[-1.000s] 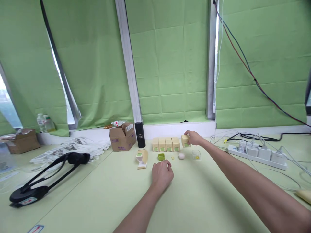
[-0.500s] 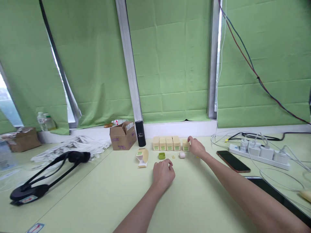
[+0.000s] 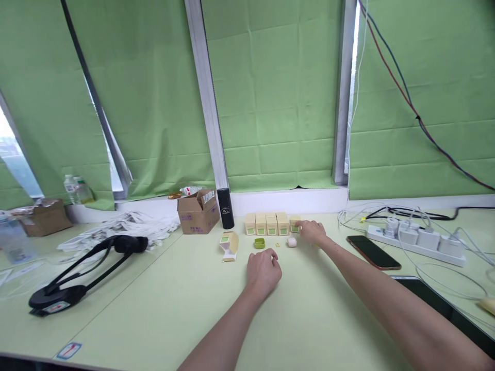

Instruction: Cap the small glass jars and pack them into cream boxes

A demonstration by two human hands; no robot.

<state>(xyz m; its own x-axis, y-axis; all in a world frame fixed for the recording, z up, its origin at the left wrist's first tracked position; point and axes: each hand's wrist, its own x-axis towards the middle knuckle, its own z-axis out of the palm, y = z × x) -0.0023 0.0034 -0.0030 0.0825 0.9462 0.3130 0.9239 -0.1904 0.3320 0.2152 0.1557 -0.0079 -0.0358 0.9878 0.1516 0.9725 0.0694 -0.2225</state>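
My right hand [image 3: 314, 232] reaches forward with its fingers on a small cream box [image 3: 294, 224] that has a green label. This box stands at the right end of a row of several like boxes [image 3: 266, 224], a small gap from them. My left hand [image 3: 264, 270] rests on the table, fingers curled in, with nothing seen in it. Just beyond it are a small green open-topped case [image 3: 259, 243], a tiny yellowish piece [image 3: 277, 245] and a pale pink rounded case [image 3: 292, 242]. An opened cream carton [image 3: 229, 246] lies to the left.
Behind stand a black cylinder [image 3: 225, 208] and an open cardboard box [image 3: 198, 212]. White cloth strips [image 3: 124, 229] and a black strapped headset [image 3: 87, 278] lie left. On the right are a phone [image 3: 373, 252], a tablet [image 3: 444, 312] and a white power strip [image 3: 415, 245] with cables.
My right hand has shifted the small box slightly left and back, closer to the row, and its raised finger has come down. My left hand stays put. The view has moved slightly.
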